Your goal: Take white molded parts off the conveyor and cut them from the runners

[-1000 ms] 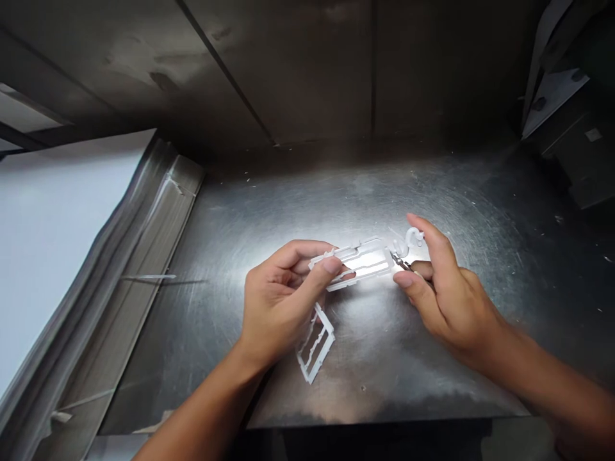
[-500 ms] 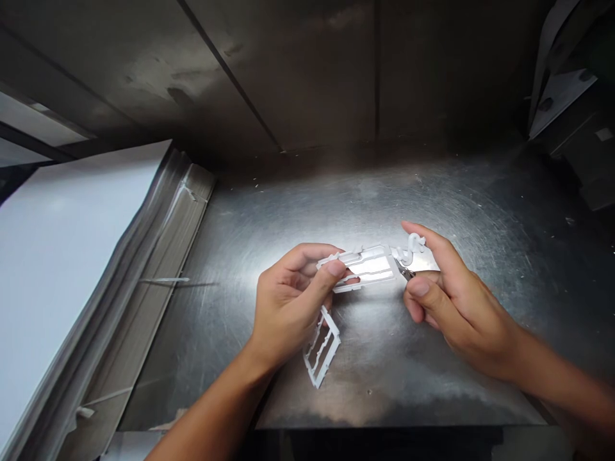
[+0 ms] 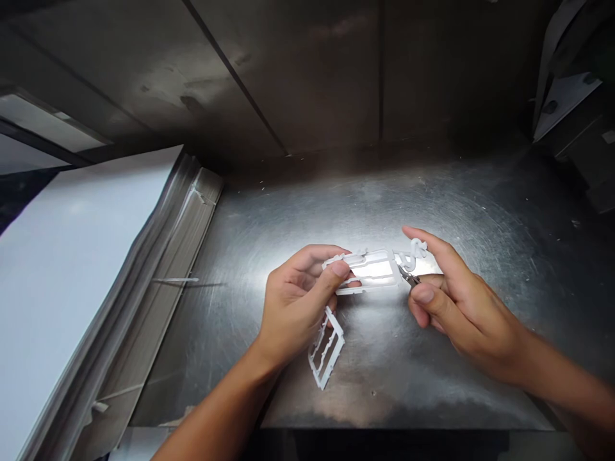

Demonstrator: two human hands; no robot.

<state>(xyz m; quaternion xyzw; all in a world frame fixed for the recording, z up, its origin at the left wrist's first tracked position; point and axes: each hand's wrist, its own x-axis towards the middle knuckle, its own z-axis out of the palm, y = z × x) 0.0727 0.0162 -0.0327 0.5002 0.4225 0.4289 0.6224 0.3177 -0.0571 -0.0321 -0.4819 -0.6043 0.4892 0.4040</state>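
Observation:
My left hand point(image 3: 296, 306) pinches the left end of a white plastic frame point(image 3: 368, 271) and holds it a little above the steel bench. My right hand point(image 3: 454, 301) is closed on small cutting pliers point(image 3: 409, 276). Their tip sits at the frame's right end, beside a curled white plastic piece point(image 3: 414, 251) that my forefinger touches. A second white plastic frame point(image 3: 327, 348) lies on the bench under my left wrist.
The scratched steel bench point(image 3: 384, 205) is brightly lit in the middle. A white board point(image 3: 67, 256) slopes down at the left above a grey ridged ledge point(image 3: 158, 282). Dark metal walls stand behind, with dark equipment point(image 3: 576, 96) at the right.
The view has shifted, so everything sits a little to the right. My right thumb has drawn back from the frame's end, and the curled piece has tilted over.

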